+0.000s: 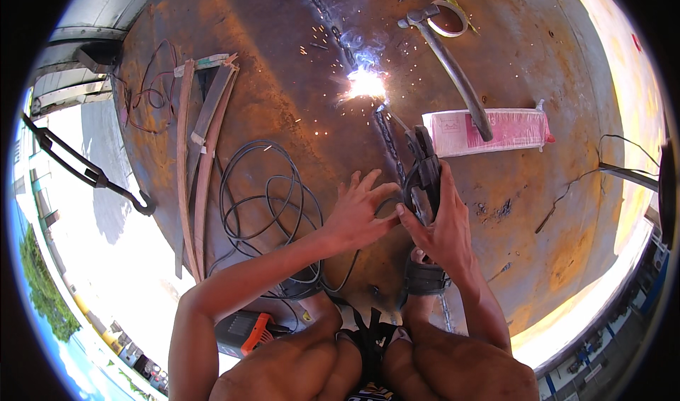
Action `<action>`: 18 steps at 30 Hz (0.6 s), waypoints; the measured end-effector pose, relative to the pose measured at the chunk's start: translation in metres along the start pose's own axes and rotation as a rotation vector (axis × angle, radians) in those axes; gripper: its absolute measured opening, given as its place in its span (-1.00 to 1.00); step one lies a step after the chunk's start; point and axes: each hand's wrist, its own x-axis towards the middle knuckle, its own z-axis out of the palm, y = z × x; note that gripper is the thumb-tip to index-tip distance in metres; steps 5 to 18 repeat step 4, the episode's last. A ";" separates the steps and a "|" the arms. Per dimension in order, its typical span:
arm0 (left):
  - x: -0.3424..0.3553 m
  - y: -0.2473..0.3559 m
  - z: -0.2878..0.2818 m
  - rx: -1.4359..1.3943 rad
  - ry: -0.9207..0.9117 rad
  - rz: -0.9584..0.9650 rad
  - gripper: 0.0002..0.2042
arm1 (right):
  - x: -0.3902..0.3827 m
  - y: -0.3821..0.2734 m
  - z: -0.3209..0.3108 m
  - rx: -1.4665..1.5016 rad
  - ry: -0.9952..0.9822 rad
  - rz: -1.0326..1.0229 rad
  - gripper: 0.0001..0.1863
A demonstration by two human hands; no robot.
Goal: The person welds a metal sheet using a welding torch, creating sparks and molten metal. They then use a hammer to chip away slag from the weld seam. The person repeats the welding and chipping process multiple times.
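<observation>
My right hand (446, 227) grips a black electrode holder (425, 167). A thin welding rod (398, 121) runs from its jaws to a bright arc (366, 84), which throws sparks and bluish smoke. The arc burns on a dark weld seam (388, 138) along a rusty steel plate (283, 96). My left hand (361, 213) hovers left of the holder with its fingers spread; its index finger and thumb reach toward the right hand. Whether they touch the holder or its cable is hard to tell. Glare hides the rod's tip.
Right of the seam, a hammer (453, 68) rests across a pink-and-white box (492, 130), near a tape ring (448, 19). Coiled black cable (265, 196) and wooden strips (188, 153) lie left. An orange-black machine (248, 334) stands by my leg; a hooked turnbuckle (88, 171) hangs far left.
</observation>
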 end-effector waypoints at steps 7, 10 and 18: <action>0.002 -0.001 -0.001 0.001 -0.023 0.004 -0.38 | 0.001 -0.001 0.000 0.007 0.000 -0.002 0.00; 0.002 -0.001 -0.001 0.001 -0.023 0.004 -0.38 | 0.001 -0.001 0.000 0.007 0.000 -0.002 0.00; 0.002 -0.001 -0.001 0.001 -0.023 0.004 -0.38 | 0.001 -0.001 0.000 0.007 0.000 -0.002 0.00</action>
